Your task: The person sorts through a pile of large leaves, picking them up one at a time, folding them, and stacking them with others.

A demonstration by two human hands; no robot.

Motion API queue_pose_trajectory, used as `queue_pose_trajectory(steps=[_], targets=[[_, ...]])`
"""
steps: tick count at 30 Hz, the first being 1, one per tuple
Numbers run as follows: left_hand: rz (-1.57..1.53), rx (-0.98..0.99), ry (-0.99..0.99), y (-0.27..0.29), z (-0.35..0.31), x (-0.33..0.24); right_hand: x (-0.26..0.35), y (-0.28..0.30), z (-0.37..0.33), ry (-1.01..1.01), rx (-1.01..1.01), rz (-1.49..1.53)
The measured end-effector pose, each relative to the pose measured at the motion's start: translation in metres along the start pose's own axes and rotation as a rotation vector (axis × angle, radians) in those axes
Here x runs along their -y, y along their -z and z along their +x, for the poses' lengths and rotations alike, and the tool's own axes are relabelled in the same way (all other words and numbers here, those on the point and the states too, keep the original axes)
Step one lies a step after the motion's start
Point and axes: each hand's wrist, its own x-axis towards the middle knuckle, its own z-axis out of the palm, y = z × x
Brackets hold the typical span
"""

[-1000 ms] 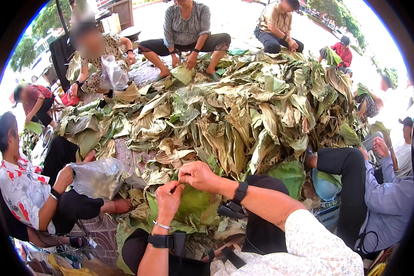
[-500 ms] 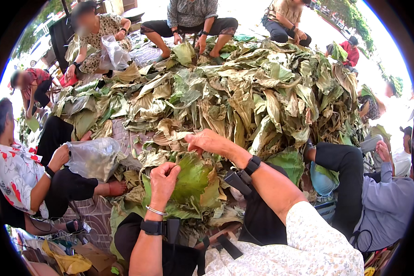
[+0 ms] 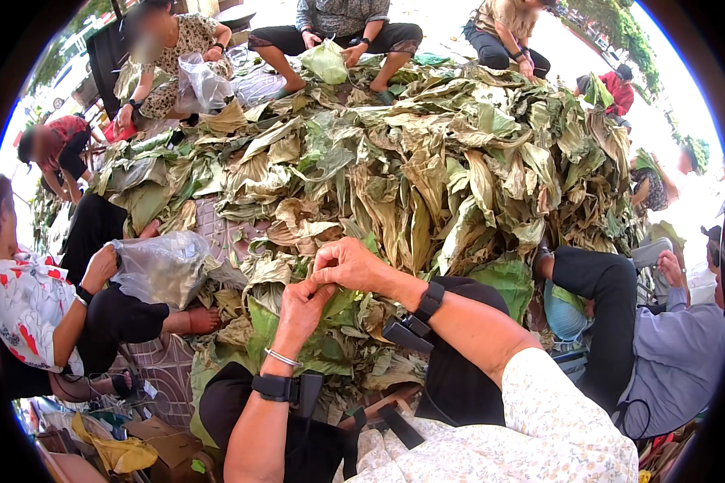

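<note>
My left hand (image 3: pixel 302 307) is closed in a pinch, its fingertips meeting those of my right hand (image 3: pixel 351 267), also pinched, over the near edge of a leaf heap. Whatever lies between the fingers is too small or hidden to make out. Just below and behind my hands spreads a broad green leaf (image 3: pixel 267 332), partly covered by my left hand and wrist. Wilted, tan and pale-green large leaves (image 3: pixel 411 173) form the big heap ahead of me. Black straps with small devices sit on both my wrists, with a silver bangle on the left.
To the left, a seated person holds a clear plastic bag (image 3: pixel 165 270). At the right sits a person in a grey top (image 3: pixel 677 362). Several others work around the heap's far side. Patterned paving (image 3: pixel 217 229) shows at left; cardboard (image 3: pixel 165 443) lies at lower left.
My hands have come together, the left moving up and right, the right dropping slightly, so their fingertips meet. The green leaf is now more covered. Across the heap, a person has lifted a leaf.
</note>
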Motion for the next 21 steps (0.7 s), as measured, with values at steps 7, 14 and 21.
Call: queue_pose_trajectory(steps=[7, 14, 21], targets=[[-0.004, -0.017, 0.035, 0.0, -0.004, -0.009, -0.003, 0.045, 0.014, -0.219, -0.412, 0.376], [-0.325, -0.001, 0.124, 0.009, -0.004, -0.003, 0.008, 0.019, 0.0, -0.022, 0.046, 0.025], [-0.338, 0.026, 0.124, 0.002, -0.002, -0.021, 0.01, 0.008, -0.004, 0.124, -0.018, -0.163]])
